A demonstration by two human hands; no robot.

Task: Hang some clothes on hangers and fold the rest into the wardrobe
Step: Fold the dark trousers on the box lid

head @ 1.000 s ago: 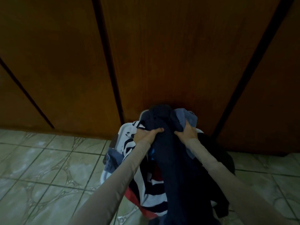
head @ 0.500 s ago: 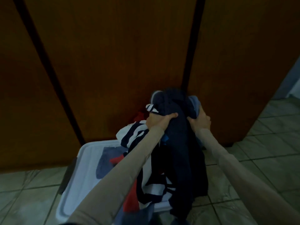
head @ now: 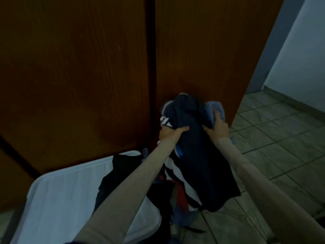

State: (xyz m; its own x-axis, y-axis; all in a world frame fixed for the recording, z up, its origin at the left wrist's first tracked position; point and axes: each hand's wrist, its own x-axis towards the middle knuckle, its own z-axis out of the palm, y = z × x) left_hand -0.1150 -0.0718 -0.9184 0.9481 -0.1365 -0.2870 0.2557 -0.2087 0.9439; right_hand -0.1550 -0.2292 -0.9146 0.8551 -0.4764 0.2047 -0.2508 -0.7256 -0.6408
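your left hand (head: 173,132) and right hand (head: 217,127) both grip a bundle of clothes (head: 197,138), raised in front of the closed wardrobe doors (head: 79,76). keep the hanging ends gathered so nothing trails on the tiled floor (head: 281,138). the white laundry basket (head: 61,191) below looks largely emptied, a dark garment (head: 119,173) draped inside.

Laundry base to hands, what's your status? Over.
Left hand and right hand both have a grip on the clothes bundle, held above the white basket. Wardrobe doors shut ahead, blocking entry.
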